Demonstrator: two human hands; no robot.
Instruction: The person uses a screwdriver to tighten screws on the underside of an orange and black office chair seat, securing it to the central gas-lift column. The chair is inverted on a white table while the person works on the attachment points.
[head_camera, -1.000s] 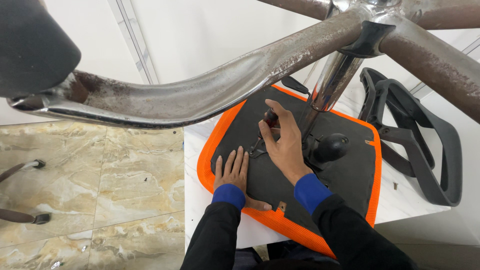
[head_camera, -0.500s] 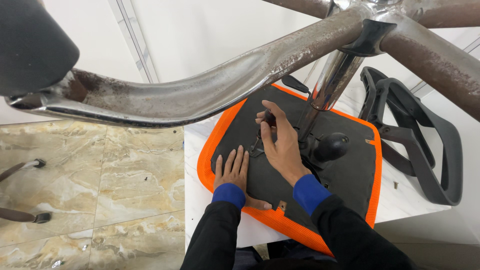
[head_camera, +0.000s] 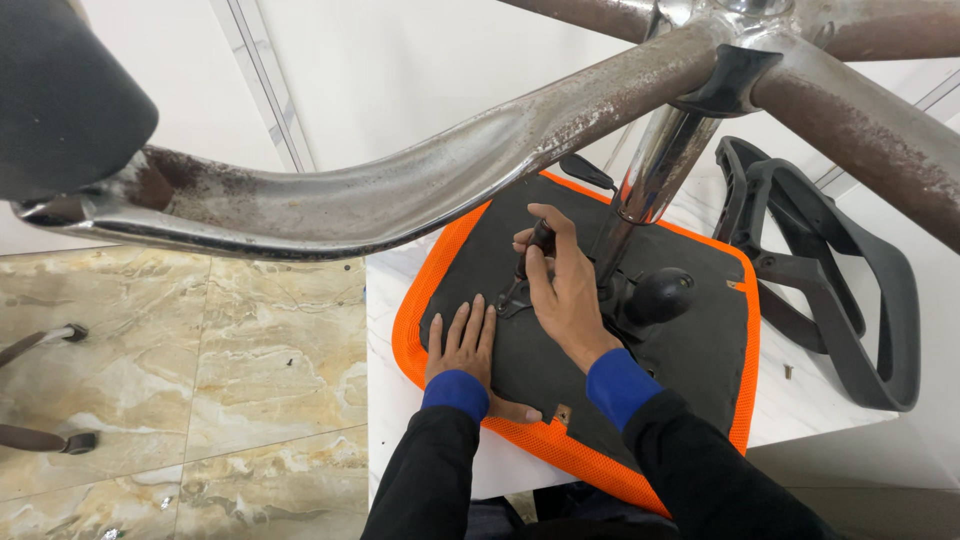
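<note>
An upturned office chair seat (head_camera: 690, 350), black underneath with an orange mesh edge, lies on a white table (head_camera: 385, 290). Its chrome gas column (head_camera: 655, 175) rises toward me and ends in a rusty star base (head_camera: 420, 190). My right hand (head_camera: 565, 290) is closed around a dark-handled screwdriver (head_camera: 535, 245), whose tip points down at the metal bracket beside the column. My left hand (head_camera: 462, 345) rests flat, fingers spread, on the black underside near the orange edge. A round black knob (head_camera: 660, 295) sits right of the column.
A black plastic armrest frame (head_camera: 835, 270) lies on the table to the right. A black caster wheel (head_camera: 60, 100) fills the upper left corner. Beige marble floor (head_camera: 200, 370) lies left, with other chair legs (head_camera: 40, 440) at its edge.
My right hand has shifted slightly on the screwdriver, staying at the same spot by the column. My left hand has stayed flat on the seat underside.
</note>
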